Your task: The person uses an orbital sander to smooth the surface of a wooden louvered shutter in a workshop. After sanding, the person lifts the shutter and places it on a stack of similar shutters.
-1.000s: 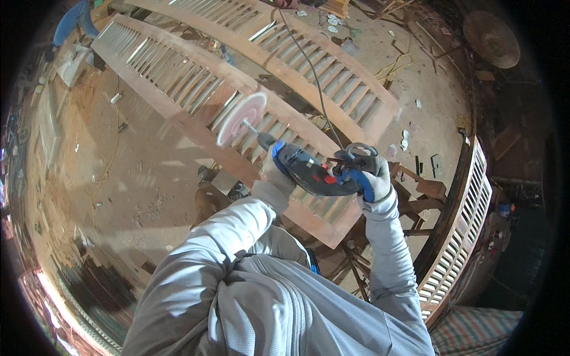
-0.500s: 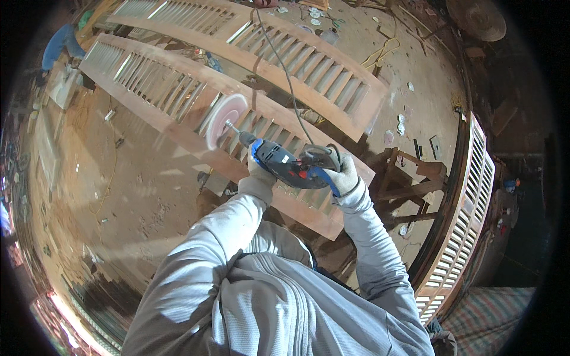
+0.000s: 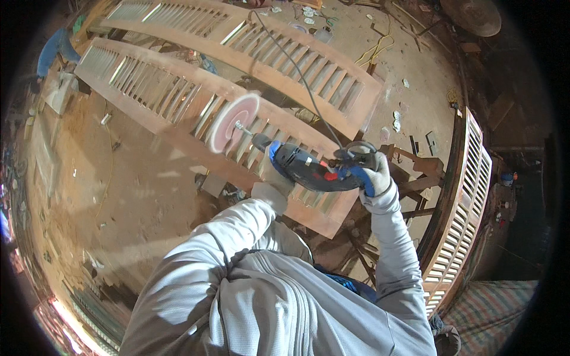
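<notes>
A dark power drill (image 3: 306, 171) with red parts lies across both my hands, its nose toward the upper left. On its shaft a round sanding disc (image 3: 227, 132), pale-rimmed and blurred, sits over the nearer louvred wooden shutter (image 3: 317, 221); whether it touches the wood I cannot tell. My right hand (image 3: 377, 178), in a white and blue glove, is closed round the rear handle. Gloved too, my left hand (image 3: 278, 177) grips the front of the body from below, its blue fingertips showing on the far side. Most of its palm is hidden behind the drill.
A second louvred shutter (image 3: 362, 104) lies beyond the nearer one. The drill's cord (image 3: 295, 66) runs over it. Wooden trestle parts (image 3: 424, 169) stand at the right, near another upright shutter (image 3: 460, 228). Someone in a blue garment (image 3: 56, 50) is at the far left.
Both hands have moved to the right with the drill. Its disc has shifted right along the nearer shutter, and the view has tilted slightly.
</notes>
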Available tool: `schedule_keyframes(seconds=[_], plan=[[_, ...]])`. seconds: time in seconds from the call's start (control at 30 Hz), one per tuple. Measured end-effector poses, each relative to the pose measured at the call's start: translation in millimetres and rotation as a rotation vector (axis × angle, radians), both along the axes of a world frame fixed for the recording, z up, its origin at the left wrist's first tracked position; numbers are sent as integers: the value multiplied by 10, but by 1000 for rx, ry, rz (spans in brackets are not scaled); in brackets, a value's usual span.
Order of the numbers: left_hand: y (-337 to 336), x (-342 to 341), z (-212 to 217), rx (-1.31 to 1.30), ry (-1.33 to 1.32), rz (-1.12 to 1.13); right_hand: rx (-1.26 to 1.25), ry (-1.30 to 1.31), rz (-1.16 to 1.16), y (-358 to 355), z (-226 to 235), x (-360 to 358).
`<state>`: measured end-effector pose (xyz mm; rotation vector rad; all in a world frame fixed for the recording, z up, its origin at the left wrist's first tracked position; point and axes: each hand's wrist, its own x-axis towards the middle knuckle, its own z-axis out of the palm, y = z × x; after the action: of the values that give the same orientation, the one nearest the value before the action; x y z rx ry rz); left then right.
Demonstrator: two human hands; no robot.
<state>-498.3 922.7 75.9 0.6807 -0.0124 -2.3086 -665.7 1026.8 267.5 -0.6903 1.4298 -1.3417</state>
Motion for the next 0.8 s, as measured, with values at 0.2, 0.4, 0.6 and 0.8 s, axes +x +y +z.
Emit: schedule_keyframes(seconds=[0.2, 0.4, 0.6, 0.8], plan=[[-91, 214, -415, -76, 90, -49, 17, -2, 83, -34, -458, 110], [-87, 70, -351, -55, 113, -53, -73, -1, 132, 62, -509, 10], [-326, -130, 27, -154, 182, -130, -170, -211, -150, 31, -124, -93], [-1073, 153, 666, -204, 54, -160, -265, -73, -177, -550, 206, 103]])
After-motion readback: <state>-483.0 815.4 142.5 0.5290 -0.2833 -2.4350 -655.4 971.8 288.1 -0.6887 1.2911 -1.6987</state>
